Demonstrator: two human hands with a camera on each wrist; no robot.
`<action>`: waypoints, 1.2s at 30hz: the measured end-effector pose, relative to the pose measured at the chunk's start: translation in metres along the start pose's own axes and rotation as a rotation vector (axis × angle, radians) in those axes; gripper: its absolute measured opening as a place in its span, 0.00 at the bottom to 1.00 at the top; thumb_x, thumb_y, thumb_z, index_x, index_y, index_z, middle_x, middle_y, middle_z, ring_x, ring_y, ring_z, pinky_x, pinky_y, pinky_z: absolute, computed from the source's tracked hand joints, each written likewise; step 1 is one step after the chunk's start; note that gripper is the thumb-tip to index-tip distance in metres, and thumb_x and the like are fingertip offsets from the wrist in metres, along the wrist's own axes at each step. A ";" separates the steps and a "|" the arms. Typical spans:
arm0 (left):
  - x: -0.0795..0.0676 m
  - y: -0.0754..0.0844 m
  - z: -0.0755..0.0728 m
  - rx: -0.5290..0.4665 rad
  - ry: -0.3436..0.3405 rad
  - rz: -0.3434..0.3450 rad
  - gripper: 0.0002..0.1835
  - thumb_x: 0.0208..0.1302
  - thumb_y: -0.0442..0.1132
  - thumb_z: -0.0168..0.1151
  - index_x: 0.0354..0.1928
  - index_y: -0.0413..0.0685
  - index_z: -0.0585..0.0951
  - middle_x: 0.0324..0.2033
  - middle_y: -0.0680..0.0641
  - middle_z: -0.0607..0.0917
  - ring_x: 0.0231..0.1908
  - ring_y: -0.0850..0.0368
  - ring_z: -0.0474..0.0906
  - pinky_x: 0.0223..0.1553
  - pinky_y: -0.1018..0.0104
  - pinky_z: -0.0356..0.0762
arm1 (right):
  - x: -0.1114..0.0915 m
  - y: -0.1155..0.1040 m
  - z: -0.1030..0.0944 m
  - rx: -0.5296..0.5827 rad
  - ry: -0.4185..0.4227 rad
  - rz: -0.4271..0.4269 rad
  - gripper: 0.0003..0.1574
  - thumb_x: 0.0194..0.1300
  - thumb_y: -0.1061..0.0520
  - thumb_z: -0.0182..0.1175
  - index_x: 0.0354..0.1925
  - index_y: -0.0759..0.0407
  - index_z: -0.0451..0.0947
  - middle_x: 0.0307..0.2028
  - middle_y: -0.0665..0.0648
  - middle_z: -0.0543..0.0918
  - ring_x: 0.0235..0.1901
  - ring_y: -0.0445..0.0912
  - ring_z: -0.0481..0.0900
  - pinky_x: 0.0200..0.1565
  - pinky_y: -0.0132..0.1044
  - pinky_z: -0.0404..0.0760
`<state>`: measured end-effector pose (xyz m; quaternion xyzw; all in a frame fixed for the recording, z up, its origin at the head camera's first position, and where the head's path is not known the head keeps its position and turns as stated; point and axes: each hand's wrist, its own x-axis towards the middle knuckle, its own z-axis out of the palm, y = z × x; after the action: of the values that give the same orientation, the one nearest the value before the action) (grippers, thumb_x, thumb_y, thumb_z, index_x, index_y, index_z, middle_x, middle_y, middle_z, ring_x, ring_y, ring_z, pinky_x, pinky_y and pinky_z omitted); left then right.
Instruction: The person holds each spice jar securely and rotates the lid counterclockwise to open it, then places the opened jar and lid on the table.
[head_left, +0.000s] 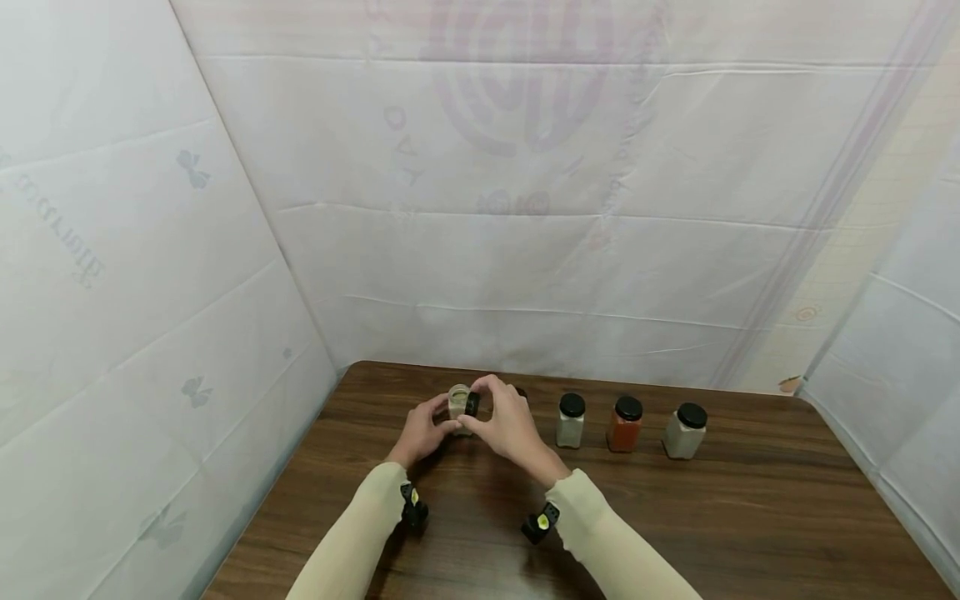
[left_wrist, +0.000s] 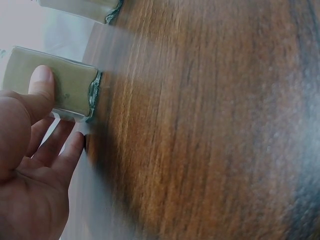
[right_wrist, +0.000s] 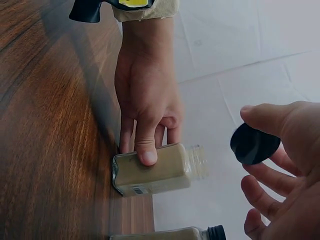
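Observation:
A square glass jar of beige powder (head_left: 456, 403) stands uncapped on the table, its threaded neck bare in the right wrist view. My left hand (head_left: 422, 433) grips this jar (right_wrist: 165, 169) low on its body, thumb on the near face and fingers on the other side. Just right of the mouth, my right hand (head_left: 512, 423) pinches a round black lid (right_wrist: 255, 144) between thumb and fingers. The lid is apart from the neck and tilted on edge. In the left wrist view the thumb lies flat on the jar's side (left_wrist: 72, 92).
Right of the hands stand capped jars: one of pale powder (head_left: 569, 429), one orange-red (head_left: 624, 432), one greyish (head_left: 682, 437). Another black-lidded jar (head_left: 521, 392) is mostly hidden behind my right hand. White sheeting (head_left: 480, 267) hangs behind the brown wooden table (head_left: 720, 517).

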<state>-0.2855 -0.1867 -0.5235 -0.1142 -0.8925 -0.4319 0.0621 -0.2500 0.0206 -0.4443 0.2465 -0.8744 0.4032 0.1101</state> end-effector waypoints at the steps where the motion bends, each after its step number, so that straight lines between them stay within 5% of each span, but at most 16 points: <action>1: 0.000 0.000 0.000 -0.002 0.000 -0.001 0.27 0.68 0.36 0.69 0.68 0.44 0.77 0.59 0.39 0.84 0.61 0.40 0.79 0.61 0.41 0.74 | -0.001 0.000 0.000 0.005 -0.011 0.002 0.26 0.64 0.49 0.74 0.55 0.53 0.76 0.49 0.53 0.82 0.37 0.45 0.74 0.42 0.43 0.73; 7: 0.001 0.002 0.000 -0.005 -0.006 -0.021 0.28 0.68 0.34 0.69 0.68 0.41 0.76 0.61 0.36 0.82 0.63 0.40 0.77 0.61 0.42 0.75 | -0.004 0.002 0.001 0.009 -0.081 -0.009 0.28 0.65 0.45 0.73 0.57 0.53 0.75 0.46 0.54 0.83 0.32 0.46 0.74 0.36 0.40 0.73; 12: 0.001 0.002 -0.001 0.006 -0.002 -0.023 0.27 0.68 0.35 0.69 0.68 0.43 0.77 0.59 0.37 0.83 0.62 0.40 0.78 0.61 0.41 0.74 | -0.006 0.005 0.001 0.006 -0.126 -0.022 0.35 0.66 0.45 0.71 0.66 0.57 0.76 0.58 0.56 0.83 0.50 0.54 0.81 0.57 0.58 0.74; 15: 0.001 0.002 -0.001 -0.007 -0.002 -0.026 0.26 0.68 0.35 0.69 0.68 0.45 0.77 0.59 0.39 0.84 0.62 0.41 0.78 0.62 0.41 0.74 | -0.007 0.005 0.001 -0.009 -0.149 -0.016 0.33 0.66 0.46 0.72 0.64 0.56 0.79 0.56 0.56 0.85 0.53 0.56 0.81 0.60 0.64 0.71; 21: 0.001 0.000 0.000 -0.002 0.005 -0.015 0.26 0.68 0.37 0.70 0.67 0.46 0.78 0.58 0.41 0.85 0.61 0.42 0.79 0.62 0.41 0.74 | -0.008 0.004 0.000 -0.025 -0.217 0.047 0.32 0.63 0.47 0.74 0.62 0.53 0.81 0.28 0.47 0.81 0.27 0.44 0.74 0.45 0.51 0.77; 24: 0.001 0.000 0.001 0.004 0.007 -0.013 0.26 0.67 0.37 0.70 0.66 0.45 0.78 0.58 0.40 0.85 0.61 0.42 0.79 0.62 0.41 0.73 | -0.009 0.005 0.001 -0.040 -0.237 0.049 0.32 0.63 0.47 0.74 0.62 0.53 0.80 0.32 0.44 0.82 0.28 0.39 0.75 0.52 0.53 0.78; 30: 0.001 -0.001 0.001 0.008 0.004 -0.011 0.26 0.68 0.35 0.69 0.67 0.44 0.78 0.58 0.39 0.84 0.60 0.41 0.80 0.60 0.43 0.76 | -0.012 0.005 0.001 -0.059 -0.278 0.012 0.27 0.65 0.49 0.73 0.58 0.53 0.79 0.50 0.52 0.86 0.45 0.46 0.84 0.57 0.52 0.77; 36: 0.003 -0.002 0.001 0.006 0.003 -0.003 0.26 0.68 0.36 0.70 0.67 0.44 0.78 0.58 0.39 0.85 0.59 0.42 0.81 0.60 0.44 0.77 | -0.015 0.006 0.002 -0.050 -0.338 -0.024 0.25 0.67 0.51 0.72 0.57 0.55 0.75 0.50 0.54 0.85 0.40 0.41 0.83 0.43 0.37 0.80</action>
<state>-0.2885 -0.1869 -0.5251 -0.1123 -0.8938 -0.4295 0.0632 -0.2406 0.0277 -0.4555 0.3183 -0.8872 0.3330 -0.0276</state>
